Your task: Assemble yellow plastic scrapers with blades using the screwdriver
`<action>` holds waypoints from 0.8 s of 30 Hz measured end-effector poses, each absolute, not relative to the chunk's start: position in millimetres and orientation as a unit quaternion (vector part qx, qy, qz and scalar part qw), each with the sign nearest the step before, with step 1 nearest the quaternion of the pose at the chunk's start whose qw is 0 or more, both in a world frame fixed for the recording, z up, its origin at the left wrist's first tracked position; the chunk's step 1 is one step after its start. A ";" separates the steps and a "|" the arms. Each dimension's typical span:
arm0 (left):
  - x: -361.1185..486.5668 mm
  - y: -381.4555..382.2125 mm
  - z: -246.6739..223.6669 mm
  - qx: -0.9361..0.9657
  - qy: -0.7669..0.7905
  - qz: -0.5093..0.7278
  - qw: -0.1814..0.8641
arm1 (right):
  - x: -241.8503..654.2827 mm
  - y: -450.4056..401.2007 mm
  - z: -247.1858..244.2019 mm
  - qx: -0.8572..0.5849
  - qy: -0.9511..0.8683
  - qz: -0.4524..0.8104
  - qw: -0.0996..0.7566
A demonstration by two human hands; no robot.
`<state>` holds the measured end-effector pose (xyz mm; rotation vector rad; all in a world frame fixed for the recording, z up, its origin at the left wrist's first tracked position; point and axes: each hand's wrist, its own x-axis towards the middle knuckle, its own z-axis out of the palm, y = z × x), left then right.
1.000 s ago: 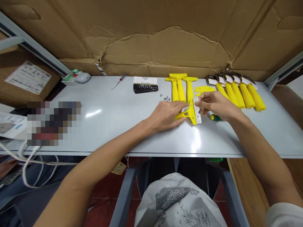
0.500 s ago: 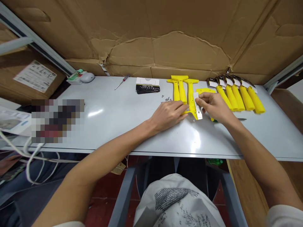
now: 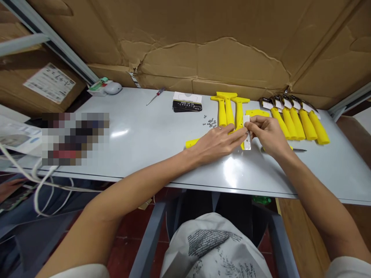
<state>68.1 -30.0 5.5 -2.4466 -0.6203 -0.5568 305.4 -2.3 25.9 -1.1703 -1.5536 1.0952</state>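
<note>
My left hand (image 3: 222, 141) lies over a yellow scraper handle (image 3: 191, 143), whose end sticks out to the left under the palm; its fingertips reach the metal blade piece (image 3: 247, 143). The thumb and fingers of my right hand (image 3: 265, 131) pinch this silvery strip, which stands upright against the yellow head. Behind my hands lie more yellow T-shaped scrapers (image 3: 228, 110) and another yellow piece (image 3: 257, 112). A heap of small screws (image 3: 211, 122) sits to their left.
Several yellow-handled scrapers with dark heads (image 3: 304, 119) lie at the right. A black-and-white box (image 3: 187, 102) and a screwdriver (image 3: 155, 96) lie at the back. Beside my right hand a metal shaft (image 3: 299, 150) sticks out. Cardboard (image 3: 243, 65) walls the back.
My left hand has turned flatter, its fingertips now at the metal piece. The yellow handle end now shows left of my left hand. The view has shifted a little.
</note>
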 end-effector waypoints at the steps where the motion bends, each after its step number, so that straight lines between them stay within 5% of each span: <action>1: 67.8 -29.4 5.7 -0.914 -0.226 -0.201 0.271 | 305.9 -1.6 26.7 -0.466 -0.626 0.442 0.441; 7: 51.8 -8.0 3.2 -0.919 -0.254 -0.212 0.216 | 307.2 0.0 31.3 -0.470 -0.635 0.395 0.469; 14: -11.3 76.1 1.0 -0.808 -0.335 -0.462 0.148 | 318.3 3.8 39.8 -0.522 -0.698 0.156 0.464; 18: -17.9 84.7 -0.6 -0.802 -0.320 -0.487 0.130 | 350.0 20.2 56.3 -0.551 -0.675 0.050 0.487; 24: 15.1 40.0 1.3 -0.849 -0.262 -0.434 0.152 | 341.8 22.2 47.7 -0.479 -0.665 0.298 0.490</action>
